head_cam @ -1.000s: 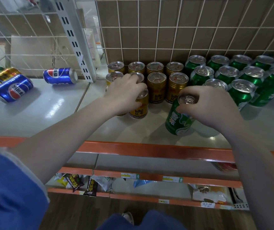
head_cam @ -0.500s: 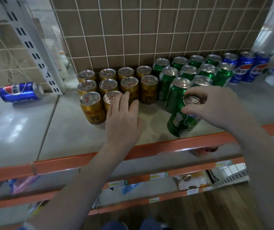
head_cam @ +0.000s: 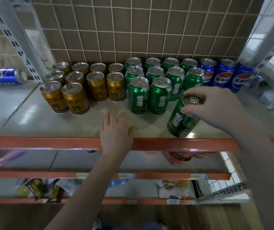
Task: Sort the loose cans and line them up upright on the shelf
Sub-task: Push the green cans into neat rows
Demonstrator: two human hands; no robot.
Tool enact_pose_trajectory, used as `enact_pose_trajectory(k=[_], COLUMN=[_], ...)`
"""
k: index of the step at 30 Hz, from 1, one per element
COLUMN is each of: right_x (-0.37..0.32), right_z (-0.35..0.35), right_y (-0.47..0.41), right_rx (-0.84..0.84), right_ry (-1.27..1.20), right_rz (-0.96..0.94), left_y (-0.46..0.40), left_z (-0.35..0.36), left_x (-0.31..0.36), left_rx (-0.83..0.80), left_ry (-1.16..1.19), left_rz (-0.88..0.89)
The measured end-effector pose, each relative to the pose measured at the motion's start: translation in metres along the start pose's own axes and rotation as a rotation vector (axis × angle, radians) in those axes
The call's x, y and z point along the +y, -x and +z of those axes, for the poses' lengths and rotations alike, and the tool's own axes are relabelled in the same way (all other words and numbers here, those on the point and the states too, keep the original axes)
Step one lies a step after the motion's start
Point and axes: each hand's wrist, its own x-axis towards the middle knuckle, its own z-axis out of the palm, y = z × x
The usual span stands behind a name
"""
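My right hand (head_cam: 215, 107) grips the top rim of a green can (head_cam: 181, 121), which is tilted near the shelf's front edge, right of the green rows. Several green cans (head_cam: 151, 83) stand upright in rows at the shelf's middle. Left of them stand several gold cans (head_cam: 81, 83), also in rows. Three blue cans (head_cam: 224, 75) stand upright at the back right. My left hand (head_cam: 115, 130) lies flat with straight fingers on the shelf (head_cam: 33, 123) near its orange front edge, holding nothing. One blue can (head_cam: 4, 76) lies on its side at the far left.
A white slotted upright (head_cam: 16, 39) rises at the back left, another at the right (head_cam: 272, 39). A wire grid over brown tiles (head_cam: 133, 27) backs the shelf. Crumpled plastic (head_cam: 272, 98) lies at the far right. Lower shelves hold snack packets (head_cam: 36, 188) and a red can (head_cam: 179, 156).
My left hand let go of the gold can, now standing in the front row, and slid back to the shelf's front edge. The view swung right. My right hand keeps the tilted green can.
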Motion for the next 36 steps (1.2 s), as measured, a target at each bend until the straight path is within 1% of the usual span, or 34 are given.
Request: enact_pose_trajectory(k=[4, 7, 12, 18, 24, 25, 28, 29, 32, 36], right_x=[0.030, 0.043, 0.052, 0.059, 0.061, 0.061, 0.059, 0.057, 0.051, 0.046], right_z=[-0.010, -0.013, -0.014, -0.007, -0.010, -0.010, -0.010, -0.009, -0.007, -0.009], right_y=[-0.015, -0.026, -0.047, -0.072, -0.085, -0.086, -0.091, -0.093, -0.098, -0.104], right_rx=[-0.062, -0.098, -0.150, -0.244, -0.400, -0.394, -0.264, -0.248, -0.257, -0.279], right_ry=[0.020, -0.008, 0.017, -0.032, -0.012, 0.026, 0.277, 0.311, 0.289, 0.270], right_rz=[-0.035, -0.061, -0.152, -0.220, -0.306, -0.312, -0.320, -0.322, -0.319, -0.337], left_y=[0.010, 0.012, 0.006, 0.005, 0.003, 0.003, 0.004, 0.005, 0.005, 0.006], left_z=[0.010, 0.012, 0.018, 0.032, 0.038, 0.039, 0.043, 0.044, 0.046, 0.047], left_x=[0.034, 0.053, 0.079, 0.085, 0.084, 0.084, 0.083, 0.083, 0.082, 0.081], left_rx=[0.027, 0.035, -0.011, -0.103, -0.089, -0.079, -0.049, -0.040, -0.013, -0.019], left_ry=[0.011, 0.012, 0.026, -0.003, -0.001, -0.003, -0.010, -0.008, -0.009, -0.026], left_rz=[-0.080, -0.115, -0.177, -0.223, -0.244, -0.246, -0.247, -0.245, -0.230, -0.215])
